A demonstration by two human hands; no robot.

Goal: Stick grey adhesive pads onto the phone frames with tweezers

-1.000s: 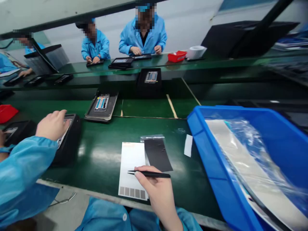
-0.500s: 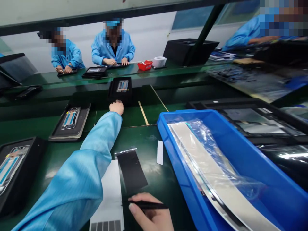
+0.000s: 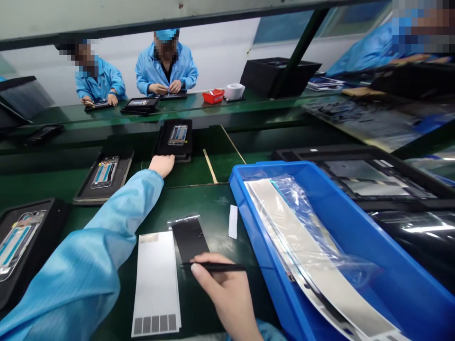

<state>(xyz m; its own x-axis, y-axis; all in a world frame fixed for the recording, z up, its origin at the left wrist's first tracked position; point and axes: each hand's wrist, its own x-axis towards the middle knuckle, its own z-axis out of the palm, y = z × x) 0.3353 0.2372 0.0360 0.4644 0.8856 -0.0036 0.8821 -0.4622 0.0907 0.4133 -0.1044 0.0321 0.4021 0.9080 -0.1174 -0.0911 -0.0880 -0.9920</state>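
In the head view, towards the far side of the glossy green desk (image 3: 209, 203), the left hand (image 3: 161, 166) is at the near edge of a black tray (image 3: 163, 137); its fingers are mostly hidden there, so whether they pinch the edge cannot be told. The tray is matt, thick-walled and rectangular, and in it lies a phone frame (image 3: 177, 135), slim, silvery-rimmed and round-cornered, with pale blue stripes along its face and a small yellow spot at a lower corner. Nearer, the fingers of the right hand (image 3: 229, 286) pinch slender black tweezers (image 3: 227, 267), held nearly level, the tips pointing left. Beside them lies a smooth white sheet (image 3: 156, 274), long and narrow, with a row of five grey squares (image 3: 155, 324) along its near end. A dark rectangular sheet (image 3: 188, 237) lies next to it, with crinkled clear film at its top. To the right, a blue plastic bin (image 3: 256, 232) holds curved, pale strips (image 3: 320, 270) and wrinkled transparent wrapping (image 3: 298, 203).
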